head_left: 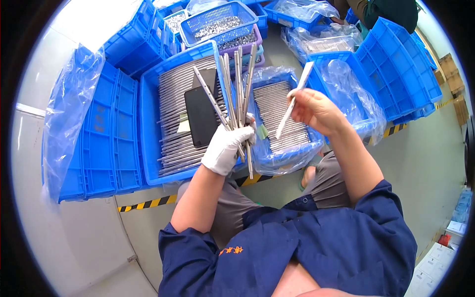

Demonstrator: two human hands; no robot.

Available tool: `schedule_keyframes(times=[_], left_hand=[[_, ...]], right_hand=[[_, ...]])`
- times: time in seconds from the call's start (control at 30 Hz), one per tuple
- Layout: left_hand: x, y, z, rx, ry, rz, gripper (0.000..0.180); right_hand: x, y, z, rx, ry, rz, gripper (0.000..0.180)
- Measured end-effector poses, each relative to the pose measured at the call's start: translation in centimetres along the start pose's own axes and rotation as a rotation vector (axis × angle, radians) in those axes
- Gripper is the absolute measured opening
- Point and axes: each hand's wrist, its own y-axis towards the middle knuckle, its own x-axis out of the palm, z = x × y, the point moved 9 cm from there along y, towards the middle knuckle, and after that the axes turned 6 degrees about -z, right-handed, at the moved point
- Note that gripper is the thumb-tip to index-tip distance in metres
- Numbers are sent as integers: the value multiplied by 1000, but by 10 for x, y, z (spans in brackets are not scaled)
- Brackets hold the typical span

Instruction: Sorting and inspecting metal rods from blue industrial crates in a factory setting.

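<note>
My left hand, in a white glove, is closed round a fanned bundle of metal rods with small holes along them. The rods point away from me, and some ends stick out below the fist. My bare right hand pinches a slim whitish bar between thumb and fingers, held tilted above the middle crate. Whether that bar is a rod catching the light I cannot tell. Beneath lie rows of similar rods in the plastic-lined crate. A black phone rests on more rods in the left crate.
Blue crates are stacked at the left, and others stand at the right. Baskets of small metal parts sit at the back. Clear plastic film hangs over the right crate. Another person is at the far right.
</note>
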Motion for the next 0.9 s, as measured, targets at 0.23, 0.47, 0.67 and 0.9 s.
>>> schedule_keyframes(times=[0.23, 0.47, 0.67, 0.9], left_hand=[[8, -1, -1, 23, 81, 9, 23], [10, 0, -5, 27, 135, 24, 25], [-8, 0, 5, 55, 106, 128, 24], [-21, 4, 13, 119, -449, 1, 24]], right_hand=[[58, -1, 60, 400, 149, -299, 23], [58, -7, 76, 471, 129, -284, 19], [88, -32, 105, 581, -72, -370, 18], [124, -69, 96, 601, -283, -857, 21]])
